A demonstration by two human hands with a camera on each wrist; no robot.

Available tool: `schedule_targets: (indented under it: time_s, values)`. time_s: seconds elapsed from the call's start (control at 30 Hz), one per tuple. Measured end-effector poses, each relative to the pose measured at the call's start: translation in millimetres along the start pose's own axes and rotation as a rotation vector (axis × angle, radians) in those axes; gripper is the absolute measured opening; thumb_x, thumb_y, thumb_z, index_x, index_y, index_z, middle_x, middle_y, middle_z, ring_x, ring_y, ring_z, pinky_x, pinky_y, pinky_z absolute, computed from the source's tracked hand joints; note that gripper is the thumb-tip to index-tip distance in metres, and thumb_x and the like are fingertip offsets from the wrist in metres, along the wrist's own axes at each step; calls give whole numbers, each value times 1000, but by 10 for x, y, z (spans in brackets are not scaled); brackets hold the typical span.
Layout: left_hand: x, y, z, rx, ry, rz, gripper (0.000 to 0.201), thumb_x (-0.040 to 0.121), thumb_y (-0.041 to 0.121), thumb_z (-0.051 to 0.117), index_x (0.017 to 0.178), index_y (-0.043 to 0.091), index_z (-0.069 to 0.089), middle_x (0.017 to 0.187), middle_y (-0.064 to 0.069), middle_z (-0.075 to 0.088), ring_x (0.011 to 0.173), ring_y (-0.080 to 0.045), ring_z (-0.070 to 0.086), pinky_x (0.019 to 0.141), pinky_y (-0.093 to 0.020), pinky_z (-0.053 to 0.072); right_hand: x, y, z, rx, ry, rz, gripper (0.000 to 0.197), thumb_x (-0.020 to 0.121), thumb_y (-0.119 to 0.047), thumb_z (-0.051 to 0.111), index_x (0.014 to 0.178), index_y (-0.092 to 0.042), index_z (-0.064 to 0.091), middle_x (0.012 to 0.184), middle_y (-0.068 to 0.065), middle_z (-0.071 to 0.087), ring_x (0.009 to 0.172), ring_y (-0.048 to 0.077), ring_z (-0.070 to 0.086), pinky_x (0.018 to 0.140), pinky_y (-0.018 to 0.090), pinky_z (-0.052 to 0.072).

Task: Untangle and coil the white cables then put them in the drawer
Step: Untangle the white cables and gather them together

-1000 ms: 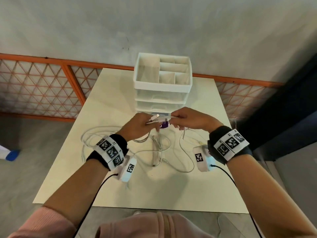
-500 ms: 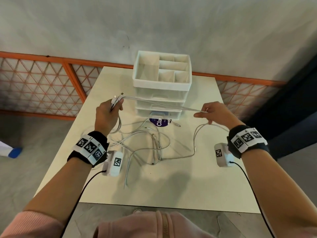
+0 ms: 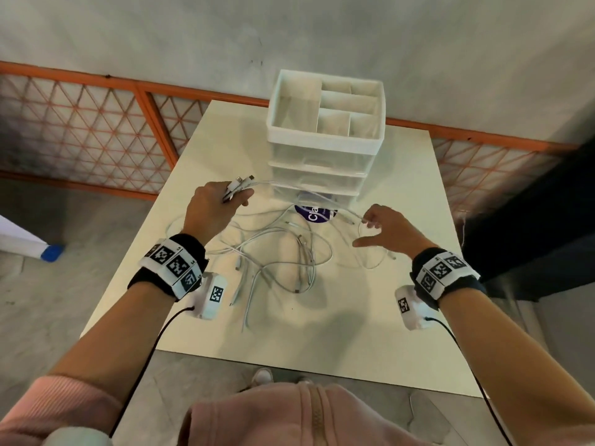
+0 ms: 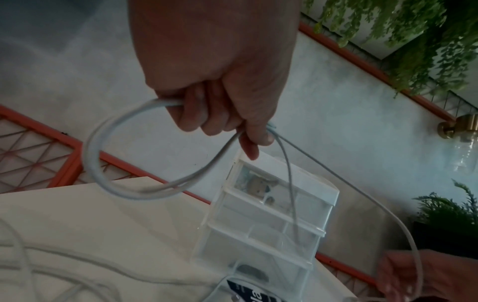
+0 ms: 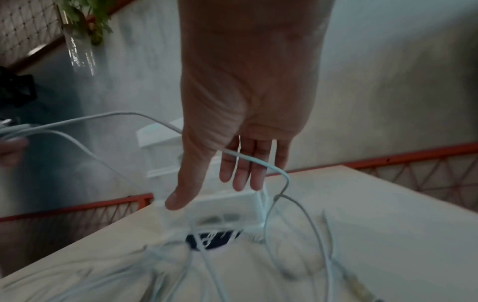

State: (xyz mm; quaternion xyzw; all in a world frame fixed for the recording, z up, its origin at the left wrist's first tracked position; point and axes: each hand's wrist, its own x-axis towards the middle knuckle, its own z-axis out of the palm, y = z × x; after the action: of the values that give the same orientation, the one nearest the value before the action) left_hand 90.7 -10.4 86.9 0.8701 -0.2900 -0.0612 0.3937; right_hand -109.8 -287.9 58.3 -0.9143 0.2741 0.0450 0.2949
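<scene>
Several white cables (image 3: 283, 252) lie tangled on the white table (image 3: 354, 323) in front of the white drawer unit (image 3: 325, 175), whose drawers are shut. My left hand (image 3: 225, 204) is raised over the table's left side and grips a bundle of cable ends, the plugs (image 3: 241, 183) sticking out past its fingers. In the left wrist view the fingers (image 4: 207, 118) curl round a cable loop (image 4: 89, 155). One strand (image 3: 306, 193) runs from there to my right hand (image 3: 376, 226). That hand (image 5: 232, 175) has straight, spread fingers, and the strand (image 5: 258, 161) lies loosely across them.
A purple round label (image 3: 314, 214) lies at the foot of the drawer unit. The unit's top is an open divided tray (image 3: 325, 107). An orange lattice fence (image 3: 80, 123) runs behind the table, and grey floor lies on both sides.
The hands, together at the centre a second ago, have drawn apart. Since half a second ago, the right hand has loosened its pinch on the strand and drifted inward and down. The left keeps its grip.
</scene>
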Motion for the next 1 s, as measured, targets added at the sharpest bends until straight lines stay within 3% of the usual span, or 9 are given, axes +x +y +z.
schedule_targets:
  time_s: [0.13, 0.3, 0.4, 0.57, 0.63, 0.7, 0.77, 0.87, 1.0]
  values:
    - [-16, 14, 87, 56, -7, -59, 38, 93, 39, 55, 66, 14, 66, 58, 2, 56, 67, -25, 56, 63, -28, 37, 77, -248, 381, -132, 147, -173, 55, 70, -36, 80, 112, -11, 56, 106, 3, 51, 101, 22, 44, 88, 33, 30]
    - [65, 94, 159, -6, 22, -78, 43, 93, 39, 51, 63, 11, 61, 54, 6, 53, 72, -31, 62, 66, -31, 43, 63, -695, 737, -170, 512, -375, 61, 75, -42, 69, 120, -9, 46, 119, 12, 47, 100, 28, 44, 87, 40, 38]
    - [159, 77, 188, -34, 62, -93, 52, 89, 46, 47, 68, 2, 63, 58, -4, 58, 70, -33, 63, 63, -31, 43, 75, -784, 894, -230, 713, -493, 65, 80, -40, 64, 131, -9, 36, 136, 10, 33, 119, 32, 42, 96, 42, 36]
    - [329, -6, 249, 23, 64, -191, 55, 87, 50, 46, 81, -1, 66, 78, -15, 69, 75, -36, 64, 63, -32, 42, 149, -696, 933, -406, 720, -418, 70, 90, -32, 53, 146, -5, 20, 151, 18, 22, 140, 33, 22, 115, 43, 18]
    - [368, -44, 291, 63, 17, -231, 50, 91, 45, 48, 83, -1, 66, 84, -17, 70, 80, -38, 63, 64, -32, 42, 177, -686, 884, -381, 742, -439, 59, 90, -26, 53, 142, -10, 30, 145, 12, 27, 134, 34, 32, 110, 45, 29]
    - [388, -63, 338, 86, -27, -241, 48, 93, 42, 48, 82, -2, 64, 86, -18, 70, 83, -39, 63, 66, -35, 44, 219, -673, 869, -373, 682, -576, 38, 87, -16, 57, 124, -12, 49, 124, 10, 44, 108, 32, 51, 86, 44, 48]
    - [393, -38, 378, 86, -62, -236, 48, 93, 41, 48, 81, -3, 64, 85, -19, 70, 83, -39, 63, 70, -39, 49, 253, -644, 901, -356, 410, -643, 15, 87, -8, 56, 102, -5, 58, 100, 13, 56, 85, 31, 58, 67, 42, 53]
    - [403, 19, 417, 61, -117, -203, 48, 93, 39, 50, 81, -5, 65, 80, -22, 69, 79, -39, 63, 74, -43, 52, 241, -608, 1009, -306, -88, -341, 19, 93, -11, 48, 107, -1, 56, 106, 19, 61, 96, 38, 61, 75, 40, 48]
    - [392, 60, 416, 31, -182, -173, 45, 93, 36, 52, 76, -4, 65, 59, -5, 60, 60, -27, 58, 65, -34, 47, 239, -583, 1126, -97, -258, -19, 43, 90, -8, 57, 127, 3, 40, 123, 26, 55, 116, 38, 53, 89, 36, 42]
